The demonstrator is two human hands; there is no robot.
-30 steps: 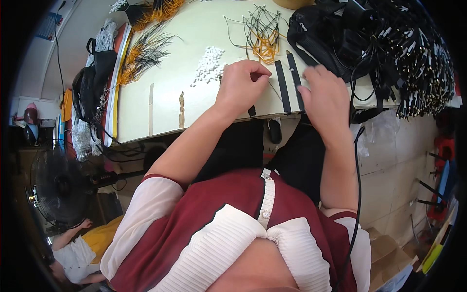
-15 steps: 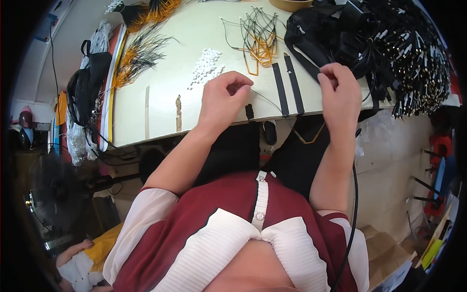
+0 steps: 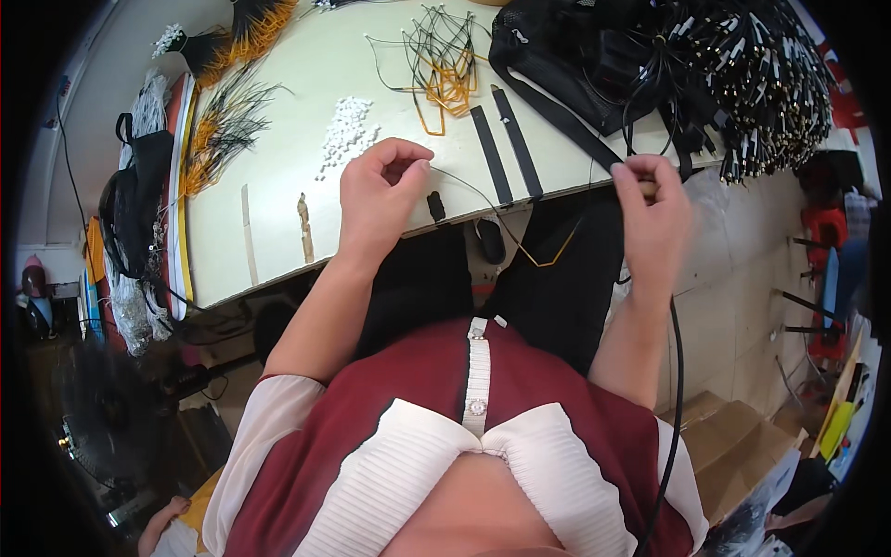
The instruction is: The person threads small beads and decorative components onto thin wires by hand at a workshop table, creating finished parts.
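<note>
My left hand (image 3: 376, 195) is above the front part of the table, thumb and forefinger pinched on one end of a thin dark wire with an orange section (image 3: 540, 264). The wire sags past the table edge and bends up towards my right hand (image 3: 654, 209). That hand is beyond the front edge, near the end of a black strap (image 3: 566, 116), its fingers closed; what they hold is hidden. Left of the strap, two dark flat strips (image 3: 492, 158) lie side by side. Small white pieces (image 3: 348, 130) are heaped beyond my left hand.
More orange-and-black wires (image 3: 445, 74) lie at the back of the pale table (image 3: 278, 148), with another bundle (image 3: 218, 139) at the left. A black mesh bag (image 3: 548, 56) and a large bunch of black cables (image 3: 752, 84) fill the right. A fan (image 3: 102, 408) stands low at left.
The view has shifted, so the table appears further left. My right hand has moved right and nearer relative to the table; my left hand keeps its pinch on the wire.
</note>
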